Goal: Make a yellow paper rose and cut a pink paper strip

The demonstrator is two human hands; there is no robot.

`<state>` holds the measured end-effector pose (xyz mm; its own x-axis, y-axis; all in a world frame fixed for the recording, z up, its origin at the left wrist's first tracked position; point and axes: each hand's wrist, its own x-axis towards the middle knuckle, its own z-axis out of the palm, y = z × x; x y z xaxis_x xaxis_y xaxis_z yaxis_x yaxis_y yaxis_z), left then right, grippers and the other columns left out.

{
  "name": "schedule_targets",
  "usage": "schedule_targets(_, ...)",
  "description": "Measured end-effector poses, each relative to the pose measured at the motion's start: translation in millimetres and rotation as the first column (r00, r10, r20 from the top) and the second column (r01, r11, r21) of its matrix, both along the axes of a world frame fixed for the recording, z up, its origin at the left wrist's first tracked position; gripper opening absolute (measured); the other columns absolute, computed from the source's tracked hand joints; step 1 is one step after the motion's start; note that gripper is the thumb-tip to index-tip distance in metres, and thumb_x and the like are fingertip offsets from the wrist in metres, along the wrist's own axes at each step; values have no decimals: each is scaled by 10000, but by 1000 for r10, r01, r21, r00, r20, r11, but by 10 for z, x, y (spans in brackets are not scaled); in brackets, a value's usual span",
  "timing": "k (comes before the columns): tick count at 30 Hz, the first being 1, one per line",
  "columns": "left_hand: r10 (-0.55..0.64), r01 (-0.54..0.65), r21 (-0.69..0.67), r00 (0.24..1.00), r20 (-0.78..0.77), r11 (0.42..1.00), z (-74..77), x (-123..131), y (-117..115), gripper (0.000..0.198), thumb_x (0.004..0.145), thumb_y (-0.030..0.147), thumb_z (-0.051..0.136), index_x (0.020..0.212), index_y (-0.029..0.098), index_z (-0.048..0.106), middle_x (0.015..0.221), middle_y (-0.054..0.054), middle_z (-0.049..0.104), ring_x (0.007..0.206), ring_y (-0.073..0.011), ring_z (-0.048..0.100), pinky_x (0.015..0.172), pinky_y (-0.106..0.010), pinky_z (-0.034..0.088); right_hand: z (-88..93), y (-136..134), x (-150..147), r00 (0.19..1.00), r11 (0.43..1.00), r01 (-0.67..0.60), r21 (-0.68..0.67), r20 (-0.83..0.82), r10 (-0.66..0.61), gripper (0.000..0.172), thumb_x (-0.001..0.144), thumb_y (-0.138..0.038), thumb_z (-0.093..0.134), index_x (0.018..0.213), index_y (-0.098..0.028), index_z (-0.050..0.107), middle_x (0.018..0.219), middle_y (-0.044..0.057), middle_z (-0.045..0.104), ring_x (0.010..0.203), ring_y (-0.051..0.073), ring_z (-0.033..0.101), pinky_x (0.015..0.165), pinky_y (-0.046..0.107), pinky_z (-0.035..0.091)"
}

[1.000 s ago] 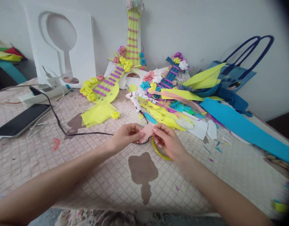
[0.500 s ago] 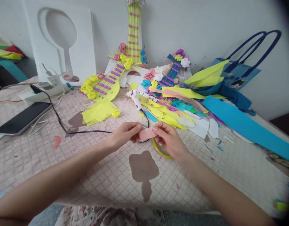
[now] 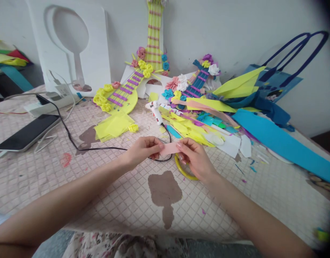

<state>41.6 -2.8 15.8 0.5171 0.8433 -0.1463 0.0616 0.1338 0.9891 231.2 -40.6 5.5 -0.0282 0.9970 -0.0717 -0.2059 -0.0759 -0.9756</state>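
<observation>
A small pink paper strip (image 3: 169,148) is stretched between my two hands above the table. My left hand (image 3: 143,150) pinches its left end between thumb and fingers. At the right end, my right hand (image 3: 194,156) has its thumb and fingers closed on the strip. Under my right hand lies a yellow ring (image 3: 182,171), partly hidden by the hand. Beyond the strip, a white glue gun (image 3: 155,113) rests on the table with its black cable curving behind my fingers. Yellow paper squares (image 3: 113,126) and a yellow paper flower (image 3: 133,128) lie to the left.
Decorated paper guitars (image 3: 124,95) lean at the back beside a white cutout board (image 3: 96,46). Paper scraps (image 3: 186,125) and a long blue strip (image 3: 283,143) spread rightward, near a blue bag (image 3: 285,84). A phone (image 3: 27,132) and power strip (image 3: 51,106) sit left.
The pink strip is now held straighter and flatter between my hands, which are slightly farther apart. The view has shifted a little.
</observation>
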Motion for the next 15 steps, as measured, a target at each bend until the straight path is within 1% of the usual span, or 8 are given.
schedule_targets(2,-8,8,0,1000,9,1000,3,-1,1,171,800,297,603,786,128,580,594,22,568,528,-60,514,520,-181,402,0,5,0,1000,1000,8,1,-19,-8,215,707,-362,721,723,-197,584,534,-60,471,468,61,408,392,179,292)
schedule_targets(4,-8,8,15,1000,25,1000,11,-6,-1,146,805,262,590,855,127,568,619,23,571,540,-60,522,534,-181,417,1,10,0,999,1000,10,6,-32,-10,212,704,-355,722,723,-194,585,532,-62,472,466,59,408,395,179,296)
schedule_targets(7,-2,-4,96,998,60,995,38,-23,-4,171,817,225,566,954,148,498,634,40,556,564,-69,536,548,-184,434,0,15,5,999,1000,7,11,-38,-6,206,705,-344,722,723,-192,584,525,-65,470,460,57,407,396,179,296)
schedule_targets(9,-23,10,181,997,71,983,60,-39,3,123,831,213,539,923,156,481,647,39,546,586,-72,536,565,-190,441,-1,17,11,999,1000,10,18,-43,-9,205,709,-340,719,721,-189,580,523,-66,470,457,56,408,397,179,297)
schedule_targets(11,-70,57,264,997,39,963,76,-56,16,51,830,186,511,855,142,518,685,20,553,616,-71,531,593,-196,446,0,18,19,998,1000,18,26,-54,-16,204,713,-334,716,720,-187,574,534,-64,476,458,55,414,396,178,296)
schedule_targets(13,-97,96,336,995,-16,937,75,-69,33,81,808,138,493,822,126,571,739,-4,575,673,-79,538,633,-203,449,5,18,26,997,999,21,29,-70,-19,199,719,-327,711,725,-187,570,545,-63,480,459,54,417,395,177,293)
schedule_targets(15,-95,108,400,994,-52,910,57,-76,49,138,775,94,488,842,125,604,802,-23,602,750,-98,558,680,-215,456,11,16,30,996,999,18,32,-83,-15,189,729,-322,702,732,-191,567,549,-62,483,463,56,418,396,178,290)
